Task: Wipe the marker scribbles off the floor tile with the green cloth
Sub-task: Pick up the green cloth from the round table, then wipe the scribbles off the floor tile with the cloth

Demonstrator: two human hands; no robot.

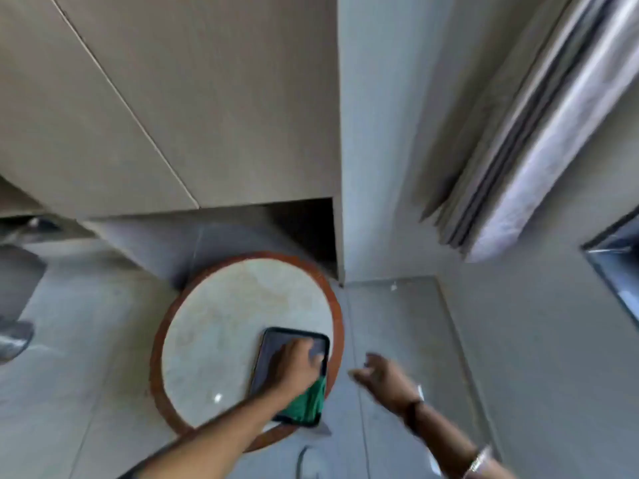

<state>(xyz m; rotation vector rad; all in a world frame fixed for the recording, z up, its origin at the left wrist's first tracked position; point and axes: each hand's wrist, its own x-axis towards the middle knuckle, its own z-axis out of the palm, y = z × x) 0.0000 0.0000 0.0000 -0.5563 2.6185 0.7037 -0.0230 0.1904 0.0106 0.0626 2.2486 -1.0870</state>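
My left hand (299, 364) lies on a dark phone (276, 344), which rests flat on a round table with a pale marble top and a brown rim (157, 344). The green cloth (307, 402) is bunched under that palm and hangs over the phone's near end. My right hand (380, 376) hovers over the grey floor tile (397, 323) to the right of the table, blurred, fingers apart and holding nothing. A dark curved line (300, 459) shows on the floor near the bottom edge, in front of the table.
A beige cabinet (207, 115) stands behind the table with a dark gap (304, 226) under it. A folded curtain (539, 133) hangs at the right beside a dark window frame (619, 267). Grey blurred objects (17, 288) sit at the far left.
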